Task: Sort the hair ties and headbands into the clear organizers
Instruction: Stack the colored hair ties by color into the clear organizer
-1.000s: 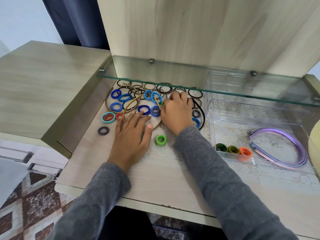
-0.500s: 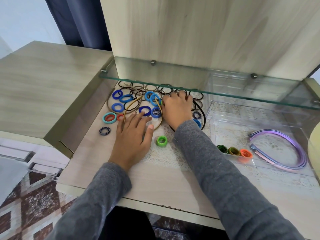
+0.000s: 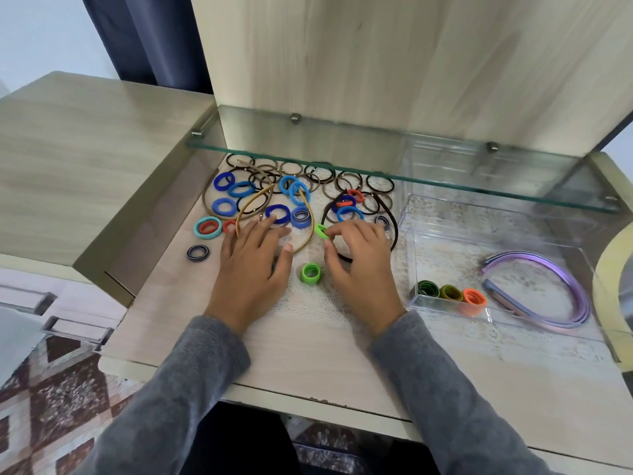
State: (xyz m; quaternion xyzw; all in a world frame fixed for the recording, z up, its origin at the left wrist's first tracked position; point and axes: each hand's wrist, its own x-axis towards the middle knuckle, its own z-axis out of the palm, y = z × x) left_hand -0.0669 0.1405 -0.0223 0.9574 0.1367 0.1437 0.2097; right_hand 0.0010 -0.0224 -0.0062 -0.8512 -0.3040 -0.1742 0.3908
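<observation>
Pinching: right hand [image 3: 359,258] nips bright green fabric hair tie [image 3: 321,231] (soft, light; take by its edge); left hand [image 3: 251,265] spread flat, holding nothing.

No readable text, label, brand or number shows anywhere

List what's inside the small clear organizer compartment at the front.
The small clear plastic compartment holds three rolled hair ties in a row: dark green, olive, orange. Anything behind or beneath them is hidden.

matt wood desk [image 3: 191,313], glass shelf [image 3: 342,156] — glossy
</observation>
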